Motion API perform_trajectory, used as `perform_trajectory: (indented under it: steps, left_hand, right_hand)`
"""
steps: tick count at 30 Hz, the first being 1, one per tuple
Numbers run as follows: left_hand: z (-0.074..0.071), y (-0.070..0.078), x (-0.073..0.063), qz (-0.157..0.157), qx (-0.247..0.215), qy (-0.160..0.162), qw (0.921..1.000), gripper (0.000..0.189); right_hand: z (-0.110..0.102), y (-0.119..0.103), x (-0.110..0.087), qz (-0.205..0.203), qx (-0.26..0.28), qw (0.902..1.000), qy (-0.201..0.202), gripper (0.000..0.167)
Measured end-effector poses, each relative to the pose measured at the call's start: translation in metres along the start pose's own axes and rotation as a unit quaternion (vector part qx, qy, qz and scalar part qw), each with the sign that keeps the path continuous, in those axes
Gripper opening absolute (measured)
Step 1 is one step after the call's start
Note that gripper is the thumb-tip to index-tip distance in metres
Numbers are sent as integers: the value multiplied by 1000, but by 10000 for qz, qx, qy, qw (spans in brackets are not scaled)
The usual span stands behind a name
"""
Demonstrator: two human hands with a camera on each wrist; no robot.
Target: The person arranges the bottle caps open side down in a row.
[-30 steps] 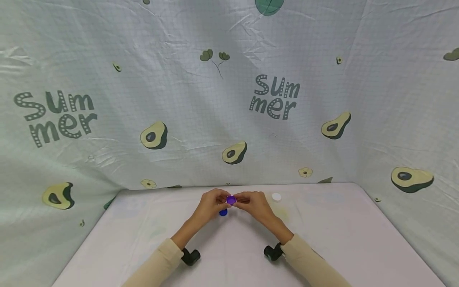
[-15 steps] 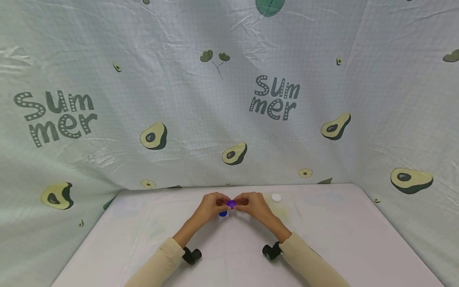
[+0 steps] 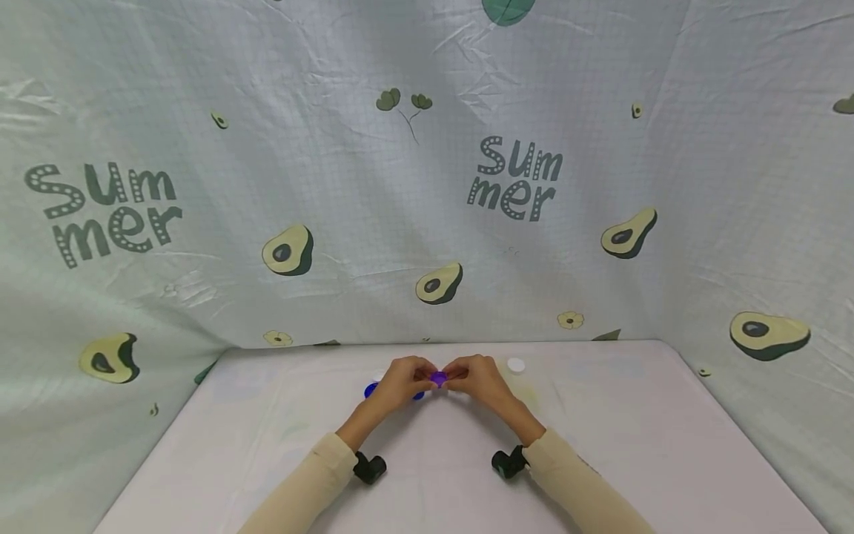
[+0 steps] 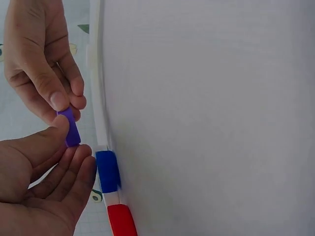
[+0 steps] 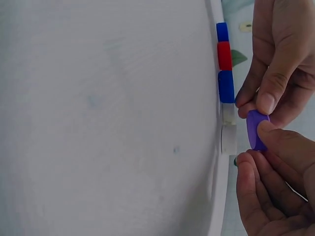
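Note:
Between both hands is a purple bottle cap [image 3: 438,380], pinched by fingertips on either side above the far part of the table. My left hand [image 3: 405,381] grips one side with thumb and fingers; in the left wrist view the cap [image 4: 72,129] shows edge-on. On the opposite side, my right hand [image 3: 477,377] pinches it too, and the right wrist view shows the cap's [image 5: 254,129] round face turned toward the table. Just below the left fingertips a blue cap [image 3: 418,395] peeks out. A red cap [image 5: 224,55] is hidden behind the left hand in the head view.
Left of the left hand lie another blue cap [image 3: 371,389] and a white piece [image 3: 379,375]. A white round cap [image 3: 516,366] lies right of the hands. Behind the table [image 3: 600,445] hangs a printed cloth [image 3: 347,185]. Black wrist cameras [image 3: 371,469] hang under both forearms.
Both hands shifted slightly right with the purple cap, which has dropped a little and tilted. The left hand's shift uncovers a blue cap and a white piece on its left.

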State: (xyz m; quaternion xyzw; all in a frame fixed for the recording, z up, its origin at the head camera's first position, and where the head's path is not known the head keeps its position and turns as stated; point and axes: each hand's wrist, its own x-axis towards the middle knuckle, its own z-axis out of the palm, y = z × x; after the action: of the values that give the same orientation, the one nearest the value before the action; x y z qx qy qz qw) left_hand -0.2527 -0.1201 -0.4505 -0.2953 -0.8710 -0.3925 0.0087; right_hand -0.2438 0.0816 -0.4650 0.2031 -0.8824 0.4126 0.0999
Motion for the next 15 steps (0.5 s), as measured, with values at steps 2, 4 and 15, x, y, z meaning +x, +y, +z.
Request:
perform_trajectory:
  steps: [2, 4, 15]
  left_hand:
    - [1, -1, 1, 2, 174, -71, 9998, 17]
    - [2, -2, 1, -7, 360, -136, 9993, 16]
    - [-1, -2, 0, -88, 562, -270, 9980, 17]
  right_hand:
    - [0, 2, 0, 79, -35, 9999, -76, 16]
    - [1, 3, 0, 138, -45, 9998, -160, 16]
    - [5, -1, 3, 165, 150, 9986, -487, 16]
